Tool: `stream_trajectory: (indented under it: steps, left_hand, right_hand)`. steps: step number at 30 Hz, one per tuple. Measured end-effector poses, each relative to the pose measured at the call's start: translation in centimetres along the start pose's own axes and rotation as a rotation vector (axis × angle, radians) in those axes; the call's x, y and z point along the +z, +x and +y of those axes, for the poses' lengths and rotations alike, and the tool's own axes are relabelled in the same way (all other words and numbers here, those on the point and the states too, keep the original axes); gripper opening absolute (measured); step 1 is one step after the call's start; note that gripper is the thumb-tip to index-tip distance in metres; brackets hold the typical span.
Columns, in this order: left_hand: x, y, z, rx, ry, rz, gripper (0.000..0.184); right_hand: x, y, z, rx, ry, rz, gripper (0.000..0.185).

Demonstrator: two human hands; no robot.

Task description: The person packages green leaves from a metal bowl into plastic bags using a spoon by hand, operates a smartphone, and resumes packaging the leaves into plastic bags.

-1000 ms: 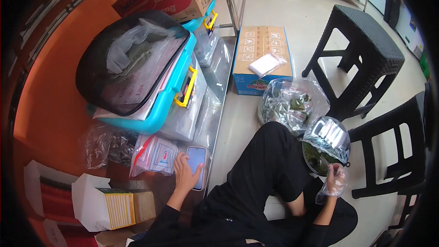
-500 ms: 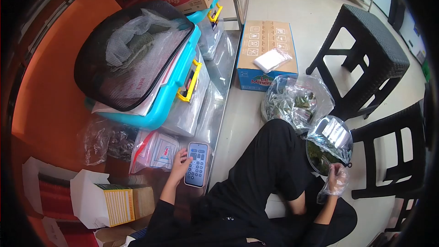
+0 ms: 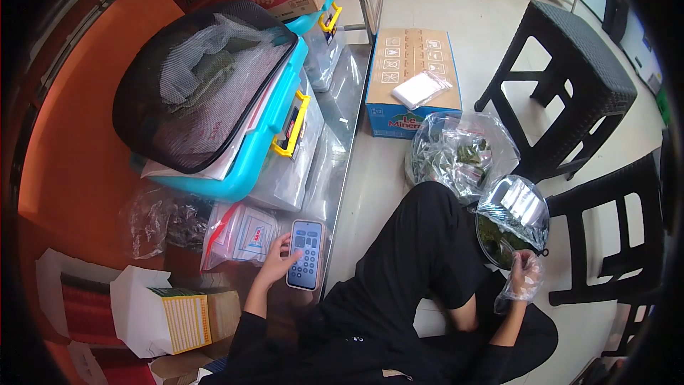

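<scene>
A phone (image 3: 306, 255) with a keypad of round buttons on its screen lies on the metal shelf to my left. My left hand (image 3: 276, 262) is bare and reaches over the phone's left edge, a finger on the screen. On the right, a round dark-rimmed container (image 3: 491, 241) holds something dark green. A clear plastic bag (image 3: 519, 203) covers its upper part. My right hand (image 3: 526, 276), in a clear disposable glove, is at the container's lower rim with the fingertips pinched, apparently on the plastic.
An open clear bag (image 3: 463, 157) of green pieces stands beyond my knee. Behind it is a cardboard box (image 3: 415, 64) with a white packet (image 3: 420, 90) on top. Black stools (image 3: 570, 71) stand at the right. A mesh cover (image 3: 206, 85) rests on a turquoise-lidded bin (image 3: 278, 121).
The view has shifted very slightly. A finger of my left hand has moved a little further over the phone's screen. My right hand stays at the container's rim.
</scene>
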State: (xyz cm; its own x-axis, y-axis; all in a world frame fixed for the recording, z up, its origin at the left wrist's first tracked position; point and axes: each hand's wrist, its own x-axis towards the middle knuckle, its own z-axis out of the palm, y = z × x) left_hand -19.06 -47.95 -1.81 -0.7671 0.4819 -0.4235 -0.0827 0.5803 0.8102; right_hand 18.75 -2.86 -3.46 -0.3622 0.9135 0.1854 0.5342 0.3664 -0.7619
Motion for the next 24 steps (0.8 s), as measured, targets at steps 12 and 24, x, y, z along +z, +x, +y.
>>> stream_trajectory:
  steps: [12, 24]
  left_hand:
    - [-1.6, -2.3, 0.2, 0.049, 0.404, -0.238, 0.128]
    - [-3.0, -2.2, 0.7, -0.071, 0.253, -0.341, 0.108]
  right_hand:
    - [0.3, 0.1, 1.5, 0.027, 0.057, -0.006, 0.007]
    - [0.1, 0.0, -0.6, -0.025, 0.061, 0.128, 0.005]
